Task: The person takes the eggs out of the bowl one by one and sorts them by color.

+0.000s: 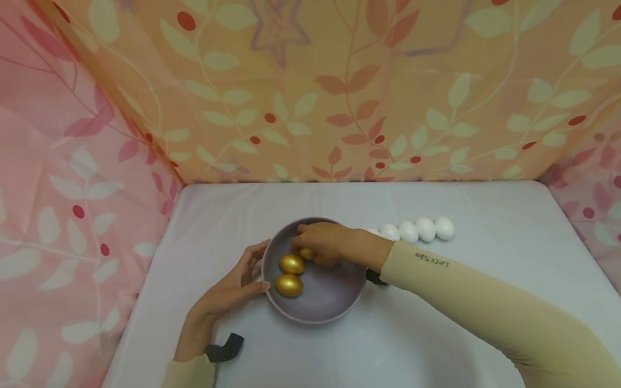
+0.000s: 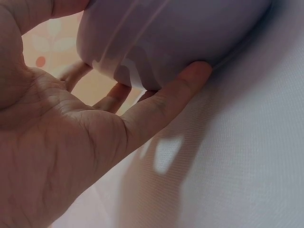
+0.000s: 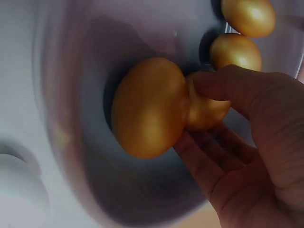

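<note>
A greyish-purple bowl (image 1: 320, 310) stands on the white-covered table. My left hand (image 1: 233, 291) holds its left side, thumb at the rim and fingers spread along the outer wall (image 2: 156, 38). Reaching into the bowl, my right hand (image 1: 322, 242) pinches a golden egg (image 3: 206, 111) between thumb and fingers. Another golden egg (image 3: 149, 109) lies right against it, hidden by the hand in the head view. Two more golden eggs, one nearer the middle (image 1: 291, 264) and one toward the front (image 1: 288, 285), rest at the bowl's left side.
Several white eggs (image 1: 417, 230) stand in a row behind and right of the bowl, the leftmost partly behind my right wrist. A floral cloth (image 1: 310, 108) hangs along the table's back edge, with pink cloth (image 1: 87, 226) on the left side. Black straps (image 1: 225, 347) show at my wrists.
</note>
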{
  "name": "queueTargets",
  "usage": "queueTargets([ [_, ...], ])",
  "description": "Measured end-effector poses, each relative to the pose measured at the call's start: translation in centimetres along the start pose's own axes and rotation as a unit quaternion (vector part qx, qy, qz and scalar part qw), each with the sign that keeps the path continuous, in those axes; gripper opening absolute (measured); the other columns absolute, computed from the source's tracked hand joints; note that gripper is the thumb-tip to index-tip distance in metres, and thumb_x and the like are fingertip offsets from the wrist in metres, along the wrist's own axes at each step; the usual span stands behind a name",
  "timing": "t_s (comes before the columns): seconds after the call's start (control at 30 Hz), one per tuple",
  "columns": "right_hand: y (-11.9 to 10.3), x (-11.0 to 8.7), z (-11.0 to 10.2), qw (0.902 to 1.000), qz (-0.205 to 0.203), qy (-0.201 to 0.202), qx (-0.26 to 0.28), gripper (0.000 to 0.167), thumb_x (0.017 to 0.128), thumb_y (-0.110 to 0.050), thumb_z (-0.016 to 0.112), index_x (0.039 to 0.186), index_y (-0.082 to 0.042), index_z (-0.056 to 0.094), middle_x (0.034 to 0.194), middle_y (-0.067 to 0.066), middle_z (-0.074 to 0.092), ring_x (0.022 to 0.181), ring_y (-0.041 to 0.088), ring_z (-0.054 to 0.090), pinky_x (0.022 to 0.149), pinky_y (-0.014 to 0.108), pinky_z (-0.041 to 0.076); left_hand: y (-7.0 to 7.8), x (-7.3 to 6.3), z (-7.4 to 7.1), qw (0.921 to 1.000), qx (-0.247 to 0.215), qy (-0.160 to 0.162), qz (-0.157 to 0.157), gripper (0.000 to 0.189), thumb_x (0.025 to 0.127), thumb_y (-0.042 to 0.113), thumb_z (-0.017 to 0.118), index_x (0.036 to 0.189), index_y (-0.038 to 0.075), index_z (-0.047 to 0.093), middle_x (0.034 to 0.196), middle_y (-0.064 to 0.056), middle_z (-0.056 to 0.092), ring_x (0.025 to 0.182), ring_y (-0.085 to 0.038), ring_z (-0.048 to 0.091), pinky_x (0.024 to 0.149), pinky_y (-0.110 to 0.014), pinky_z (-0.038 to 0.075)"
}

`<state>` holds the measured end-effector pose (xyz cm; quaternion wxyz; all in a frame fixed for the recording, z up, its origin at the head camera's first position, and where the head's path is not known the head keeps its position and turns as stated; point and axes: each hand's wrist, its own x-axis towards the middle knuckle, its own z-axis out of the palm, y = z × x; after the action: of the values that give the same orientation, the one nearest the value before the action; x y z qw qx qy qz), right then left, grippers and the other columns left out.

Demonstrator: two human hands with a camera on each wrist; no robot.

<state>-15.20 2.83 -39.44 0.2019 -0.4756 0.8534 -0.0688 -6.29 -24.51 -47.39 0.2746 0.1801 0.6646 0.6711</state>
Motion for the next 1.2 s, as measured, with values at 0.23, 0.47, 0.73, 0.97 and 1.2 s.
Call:
queueTargets([
  [0.23,0.4,-0.9,-0.3,0.9989,0.014,0.024,0.037,0.038,0.091,-0.002,0.071,0.126,-0.016,0.071,0.118,0.006,0.065,0.103,0.021,0.062,0.099,0.038,0.052,0.1,0.0,0.1,1.0000,-0.005,0.000,0.007,0.083,0.102,0.004,0.066,0.166,0.021,0.017,0.174,-0.015,0.015,0.163,-0.049,0.007,0.112,-0.018,0.043],
  [0.47,1.2,-2.8,-0.5,0.9914,0.034,0.064,0.109,0.037,0.095,-0.013,0.074,0.131,-0.016,0.068,0.123,0.003,0.064,0.106,0.018,0.063,0.100,0.038,0.053,-0.5,-0.1,0.2,1.0000,0.002,0.002,-0.007,0.083,0.102,0.004,0.065,0.166,0.024,0.018,0.175,-0.012,0.018,0.163,-0.047,0.010,0.112,-0.019,0.043],
  [0.73,1.3,-5.5,-1.2,0.9823,0.033,0.130,0.131,0.039,0.093,-0.012,0.073,0.132,-0.017,0.068,0.124,0.002,0.065,0.105,0.017,0.061,0.096,0.037,0.052,-0.4,0.0,-0.1,0.9999,0.007,0.004,0.008,0.082,0.101,0.005,0.066,0.166,0.023,0.018,0.175,-0.013,0.019,0.163,-0.048,0.009,0.113,-0.018,0.042],
  [0.97,1.7,-7.9,0.0,0.9652,0.034,0.198,0.167,0.041,0.093,-0.013,0.076,0.132,-0.018,0.067,0.122,-0.001,0.066,0.094,0.013,0.059,0.084,0.029,0.053,-0.4,-0.1,0.1,1.0000,0.004,0.006,0.001,0.084,0.101,0.005,0.066,0.166,0.025,0.018,0.175,-0.011,0.018,0.164,-0.044,0.009,0.113,-0.017,0.042],
  [1.2,1.5,-10.7,1.5,0.9262,0.053,0.262,0.266,0.043,0.092,-0.010,0.079,0.132,-0.018,0.066,0.124,-0.003,0.066,0.112,0.016,0.066,0.089,0.038,0.062,-0.5,0.0,-0.1,0.9999,0.013,0.000,0.005,0.082,0.102,0.005,0.065,0.166,0.023,0.017,0.174,-0.014,0.018,0.162,-0.048,0.009,0.112,-0.019,0.042],
])
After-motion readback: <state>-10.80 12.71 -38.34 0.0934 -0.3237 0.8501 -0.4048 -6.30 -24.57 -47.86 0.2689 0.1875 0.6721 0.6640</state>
